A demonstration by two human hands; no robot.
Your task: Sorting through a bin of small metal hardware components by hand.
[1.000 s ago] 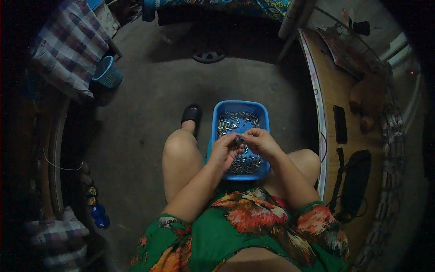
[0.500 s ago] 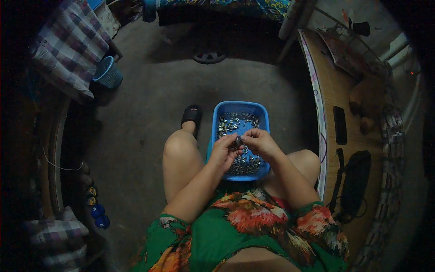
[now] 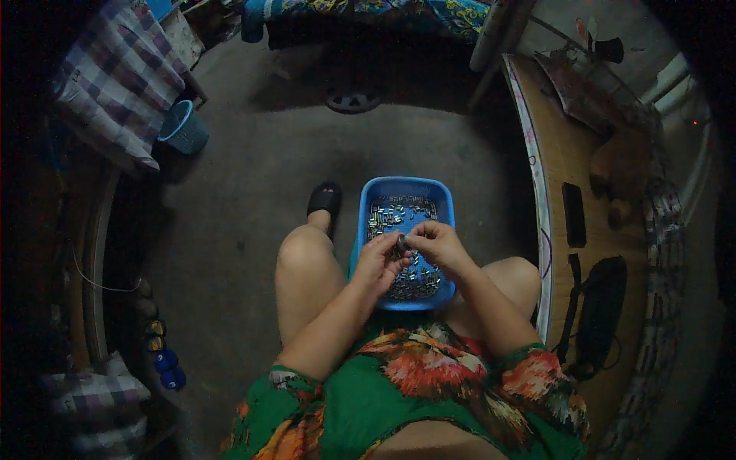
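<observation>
Over a blue plastic basket (image 3: 368, 295) on my lap, my two hands meet close together. Many small shiny metal cylinders (image 3: 415, 285) lie in the basket, some heaped near me and others toward its far end. My left hand (image 3: 379, 259) is closed around a small dark round metal piece (image 3: 401, 244), mostly covered by the fingers. The fingertips of my right hand (image 3: 435, 244) pinch at the same piece from the right; whether they also hold a cylinder is too small to tell.
To the right stands a wooden table (image 3: 552, 130) with a black flat device (image 3: 573, 215) and a black bag (image 3: 602, 314). A light blue bin (image 3: 184, 130) is on the floor at far left. Blue balls (image 3: 167, 368) lie at the left, and a bed with patterned cloth (image 3: 376, 9) is at the back.
My right fingertips have shifted slightly left, onto the metal piece in my left hand. The whole view has tilted a little, so the basket appears slightly lower.
</observation>
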